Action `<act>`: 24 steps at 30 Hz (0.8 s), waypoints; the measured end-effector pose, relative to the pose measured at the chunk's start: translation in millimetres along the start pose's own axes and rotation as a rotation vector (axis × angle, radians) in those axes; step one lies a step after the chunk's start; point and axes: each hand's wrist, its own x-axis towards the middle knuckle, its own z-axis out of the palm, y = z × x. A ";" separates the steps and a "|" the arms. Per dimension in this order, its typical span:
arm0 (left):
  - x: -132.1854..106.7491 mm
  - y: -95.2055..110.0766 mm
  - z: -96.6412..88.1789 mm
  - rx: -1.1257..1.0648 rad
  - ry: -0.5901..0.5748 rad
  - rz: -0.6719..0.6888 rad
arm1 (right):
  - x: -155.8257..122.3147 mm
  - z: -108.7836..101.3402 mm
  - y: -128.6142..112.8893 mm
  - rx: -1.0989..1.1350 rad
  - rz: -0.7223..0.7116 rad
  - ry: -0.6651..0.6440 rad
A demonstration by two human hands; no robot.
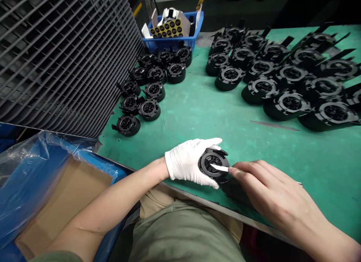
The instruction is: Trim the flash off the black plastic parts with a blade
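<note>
My left hand [188, 161], in a white glove, is wrapped round a round black plastic part [211, 165] near the front edge of the green table [197, 111]. My bare right hand [267, 190] pinches a thin white blade-like tool [219, 167], whose tip rests on the face of the part. The part faces up and tilts slightly toward me.
Several small black round parts [149, 91] sit in rows at the table's left. Larger black parts [287, 85] with tabs fill the right back. A blue bin [175, 38] of labels stands at the back. A grey grille [64, 55] leans left; a plastic-lined cardboard box [56, 187] sits below.
</note>
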 end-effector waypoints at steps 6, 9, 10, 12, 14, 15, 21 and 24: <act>-2.4 -3.7 0.5 -0.019 0.016 0.051 | 6.5 -1.0 8.5 -0.037 -0.003 -0.014; -4.4 -6.1 1.2 -0.033 0.024 0.079 | 10.8 -2.8 17.7 -0.018 -0.035 0.045; -4.5 -6.6 1.8 -0.032 0.030 0.086 | 12.2 -3.8 19.4 -0.006 -0.039 0.079; -3.3 -6.8 2.4 -0.022 0.043 0.096 | 14.2 -5.8 19.4 0.013 -0.036 0.125; -0.6 -4.8 0.0 -0.016 0.041 0.092 | 13.9 -6.9 15.3 0.047 -0.025 0.135; 0.6 -2.9 -3.3 -0.022 0.029 0.082 | 12.9 -7.2 12.5 0.075 -0.016 0.122; -18.6 17.9 -42.4 -0.076 -0.119 -0.014 | 4.3 -13.8 3.4 0.137 0.099 0.119; -42.7 27.0 -39.4 -0.084 0.113 -0.025 | 2.6 -13.5 1.4 0.134 0.130 0.141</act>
